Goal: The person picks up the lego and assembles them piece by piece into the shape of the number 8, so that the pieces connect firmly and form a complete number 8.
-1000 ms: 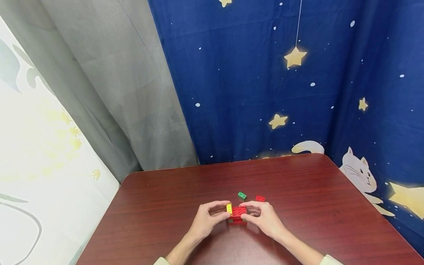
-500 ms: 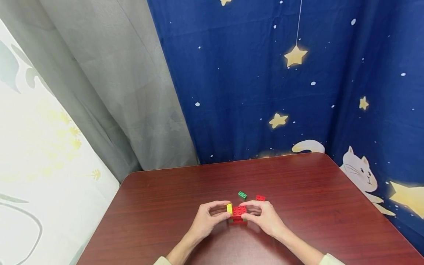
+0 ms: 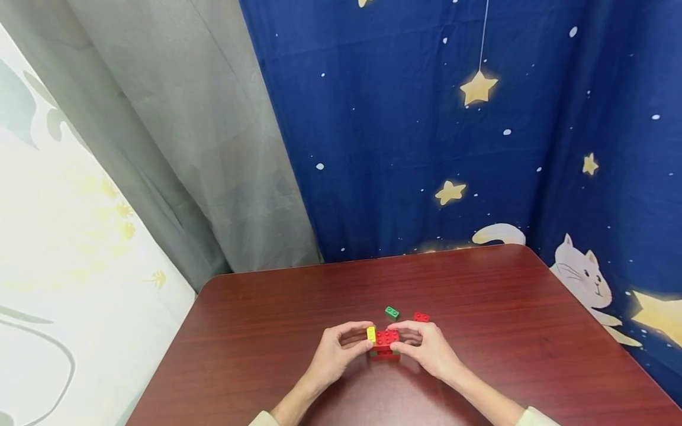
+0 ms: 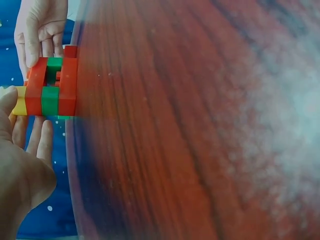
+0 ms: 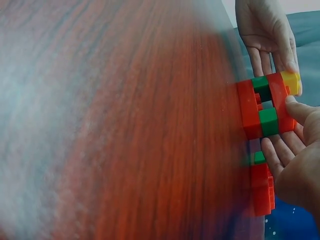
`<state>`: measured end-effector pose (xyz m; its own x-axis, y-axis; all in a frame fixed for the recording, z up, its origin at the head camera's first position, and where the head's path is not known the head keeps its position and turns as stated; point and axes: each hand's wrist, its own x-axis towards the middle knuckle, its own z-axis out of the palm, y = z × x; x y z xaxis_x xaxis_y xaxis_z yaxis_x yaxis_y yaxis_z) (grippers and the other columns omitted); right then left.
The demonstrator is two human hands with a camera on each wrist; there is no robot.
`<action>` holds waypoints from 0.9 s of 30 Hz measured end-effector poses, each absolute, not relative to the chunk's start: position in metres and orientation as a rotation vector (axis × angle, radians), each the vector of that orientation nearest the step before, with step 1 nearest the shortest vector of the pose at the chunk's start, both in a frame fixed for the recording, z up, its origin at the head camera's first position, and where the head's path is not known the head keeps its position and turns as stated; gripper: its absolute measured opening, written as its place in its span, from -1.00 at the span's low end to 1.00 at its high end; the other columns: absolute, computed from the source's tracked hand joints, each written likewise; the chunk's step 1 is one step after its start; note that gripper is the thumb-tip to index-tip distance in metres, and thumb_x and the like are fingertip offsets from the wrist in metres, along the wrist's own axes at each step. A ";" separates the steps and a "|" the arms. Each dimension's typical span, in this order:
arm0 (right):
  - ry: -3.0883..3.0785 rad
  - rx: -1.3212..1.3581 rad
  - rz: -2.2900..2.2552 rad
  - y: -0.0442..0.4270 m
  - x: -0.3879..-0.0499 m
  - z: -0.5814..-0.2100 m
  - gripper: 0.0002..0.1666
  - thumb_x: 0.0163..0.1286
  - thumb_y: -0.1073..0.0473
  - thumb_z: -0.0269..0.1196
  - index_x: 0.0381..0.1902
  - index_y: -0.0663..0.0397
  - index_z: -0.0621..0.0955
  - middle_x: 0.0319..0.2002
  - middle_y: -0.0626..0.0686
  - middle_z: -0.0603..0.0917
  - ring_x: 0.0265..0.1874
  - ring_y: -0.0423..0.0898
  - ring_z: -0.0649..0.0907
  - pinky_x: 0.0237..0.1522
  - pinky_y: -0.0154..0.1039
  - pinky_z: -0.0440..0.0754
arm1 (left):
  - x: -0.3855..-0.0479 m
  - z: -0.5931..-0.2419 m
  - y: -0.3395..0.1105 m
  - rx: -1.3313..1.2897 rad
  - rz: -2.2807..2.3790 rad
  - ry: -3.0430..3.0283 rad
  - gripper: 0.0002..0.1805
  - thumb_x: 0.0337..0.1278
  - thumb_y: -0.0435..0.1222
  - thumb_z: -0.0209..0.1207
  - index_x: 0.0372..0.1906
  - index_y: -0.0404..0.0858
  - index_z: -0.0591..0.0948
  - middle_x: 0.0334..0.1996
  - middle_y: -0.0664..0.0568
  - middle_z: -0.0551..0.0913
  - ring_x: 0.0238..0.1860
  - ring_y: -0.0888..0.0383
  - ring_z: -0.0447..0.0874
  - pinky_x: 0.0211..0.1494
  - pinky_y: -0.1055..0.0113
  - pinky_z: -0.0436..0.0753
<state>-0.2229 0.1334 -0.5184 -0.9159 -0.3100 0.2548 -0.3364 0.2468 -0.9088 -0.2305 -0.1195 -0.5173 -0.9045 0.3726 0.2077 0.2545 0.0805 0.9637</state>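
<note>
A small stack of toy building bricks stands on the table between the two hands. A lower red brick [image 4: 69, 89] and an upper red brick [image 3: 387, 338] are held apart by two green bricks [image 5: 268, 121], with a gap in the middle. On the left end of the upper red brick sits a yellow brick [image 3: 371, 335]. The left hand [image 3: 331, 354] pinches the yellow brick between thumb and fingers. At the stack's other end, the right hand [image 3: 429, 350] grips the upper red brick, its thumb on the near side. The fingertips behind are partly hidden.
Beyond the stack lie a loose green brick [image 3: 392, 312] and, to its right, a loose red brick [image 3: 421, 317] partly covered by the right hand. The dark red wooden table [image 3: 277, 307] has a rounded far edge, with curtains [image 3: 415, 148] hanging behind it.
The head view has shifted slightly. Both hands keep their hold on the stack, with little visible movement, and the loose bricks stay in place.
</note>
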 end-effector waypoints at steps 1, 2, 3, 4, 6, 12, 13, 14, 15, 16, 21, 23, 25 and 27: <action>-2.467 0.635 1.799 0.133 -0.223 -0.518 -0.60 0.36 0.19 0.52 0.11 0.21 0.76 0.01 0.14 0.82 0.00 0.10 0.81 0.00 -0.25 0.79 | -0.231 -0.517 -0.119 0.653 1.962 2.244 -0.58 0.32 -0.40 0.42 0.24 -0.39 0.69 0.14 -0.28 0.74 0.16 0.05 0.76 0.19 0.31 0.72; -2.472 0.633 1.792 0.133 -0.223 -0.518 -0.59 0.36 0.19 0.52 0.11 0.22 0.76 0.01 0.14 0.82 0.00 0.10 0.81 0.00 -0.25 0.79 | -0.231 -0.517 -0.119 0.653 1.961 2.248 -0.58 0.32 -0.39 0.42 0.24 -0.37 0.70 0.14 -0.27 0.74 0.16 0.05 0.76 0.18 0.31 0.72; -2.475 0.633 1.786 0.134 -0.223 -0.518 -0.59 0.36 0.19 0.52 0.11 0.22 0.76 0.01 0.14 0.82 0.00 0.10 0.81 -0.01 -0.25 0.79 | -0.231 -0.517 -0.119 0.653 1.960 2.251 -0.58 0.32 -0.39 0.42 0.24 -0.37 0.70 0.14 -0.27 0.75 0.16 0.05 0.76 0.18 0.31 0.72; -2.478 0.633 1.785 0.134 -0.223 -0.518 -0.58 0.36 0.18 0.52 0.12 0.23 0.75 0.02 0.15 0.82 0.00 0.10 0.81 -0.01 -0.25 0.79 | -0.232 -0.518 -0.119 0.653 1.960 2.252 -0.58 0.32 -0.39 0.43 0.24 -0.37 0.70 0.14 -0.26 0.75 0.16 0.06 0.76 0.18 0.31 0.72; -2.484 0.641 1.792 0.134 -0.224 -0.518 -0.55 0.36 0.18 0.53 0.15 0.25 0.74 0.03 0.16 0.81 -0.01 0.08 0.81 -0.01 -0.25 0.79 | -0.231 -0.518 -0.118 0.653 1.965 2.251 -0.58 0.33 -0.38 0.42 0.24 -0.37 0.70 0.14 -0.26 0.75 0.16 0.06 0.76 0.18 0.32 0.72; -2.470 0.690 1.849 0.134 -0.224 -0.514 -0.42 0.35 0.22 0.53 0.26 0.35 0.65 0.13 0.23 0.76 0.01 0.07 0.80 0.07 -0.19 0.78 | -0.231 -0.519 -0.118 0.652 1.976 2.239 -0.57 0.32 -0.38 0.43 0.24 -0.39 0.68 0.15 -0.29 0.73 0.17 0.05 0.76 0.18 0.32 0.72; -2.460 0.707 1.857 0.135 -0.224 -0.513 -0.42 0.37 0.23 0.51 0.27 0.36 0.64 0.16 0.24 0.75 0.04 0.09 0.79 0.10 -0.15 0.77 | -0.231 -0.519 -0.118 0.659 1.979 2.238 -0.57 0.32 -0.39 0.42 0.24 -0.41 0.68 0.15 -0.31 0.73 0.17 0.03 0.76 0.19 0.31 0.72; -2.446 0.733 1.866 0.135 -0.224 -0.512 -0.43 0.39 0.26 0.48 0.29 0.38 0.62 0.18 0.27 0.73 0.08 0.14 0.77 0.14 -0.10 0.75 | -0.231 -0.519 -0.118 0.660 1.981 2.237 -0.57 0.32 -0.39 0.42 0.24 -0.42 0.68 0.15 -0.31 0.73 0.16 0.03 0.76 0.18 0.31 0.72; -2.431 0.766 1.871 0.136 -0.225 -0.510 -0.46 0.42 0.32 0.43 0.30 0.39 0.61 0.20 0.30 0.71 0.12 0.18 0.75 0.18 -0.05 0.73 | -0.231 -0.519 -0.118 0.662 1.984 2.235 -0.56 0.32 -0.39 0.43 0.24 -0.43 0.68 0.15 -0.32 0.73 0.16 0.03 0.76 0.18 0.31 0.72; -2.416 0.801 1.868 0.137 -0.225 -0.509 -0.49 0.43 0.39 0.37 0.31 0.39 0.60 0.21 0.31 0.70 0.16 0.22 0.73 0.21 0.00 0.70 | -0.231 -0.519 -0.118 0.666 1.988 2.231 -0.56 0.32 -0.39 0.42 0.24 -0.44 0.67 0.15 -0.32 0.73 0.16 0.03 0.76 0.18 0.31 0.72; -2.333 0.918 1.802 0.142 -0.229 -0.504 -0.34 0.29 0.67 0.05 0.36 0.42 0.54 0.25 0.40 0.66 0.23 0.28 0.67 0.21 -0.03 0.72 | -0.229 -0.519 -0.119 0.675 2.015 2.210 -0.54 0.33 -0.41 0.41 0.25 -0.50 0.64 0.15 -0.34 0.72 0.16 0.02 0.76 0.19 0.30 0.72; -2.303 0.894 1.774 0.145 -0.230 -0.502 -0.31 0.27 0.71 0.02 0.37 0.40 0.54 0.24 0.39 0.66 0.23 0.18 0.70 0.17 -0.11 0.74 | -0.228 -0.519 -0.119 0.666 2.020 2.208 -0.54 0.33 -0.41 0.41 0.25 -0.51 0.64 0.15 -0.33 0.73 0.16 0.03 0.76 0.19 0.31 0.72; -2.281 0.839 1.745 0.149 -0.232 -0.500 -0.28 0.27 0.72 0.03 0.37 0.34 0.55 0.24 0.35 0.68 0.22 0.06 0.71 0.16 -0.14 0.74 | -0.227 -0.519 -0.118 0.650 2.017 2.214 -0.54 0.32 -0.41 0.42 0.25 -0.49 0.65 0.15 -0.31 0.73 0.16 0.06 0.76 0.20 0.32 0.72; -2.272 0.774 1.700 0.153 -0.233 -0.499 -0.25 0.25 0.73 0.06 0.37 0.26 0.57 0.23 0.29 0.70 0.22 0.05 0.71 0.15 -0.15 0.74 | -0.227 -0.519 -0.118 0.647 2.012 2.223 -0.55 0.32 -0.41 0.42 0.25 -0.47 0.65 0.15 -0.30 0.73 0.16 0.06 0.76 0.20 0.32 0.72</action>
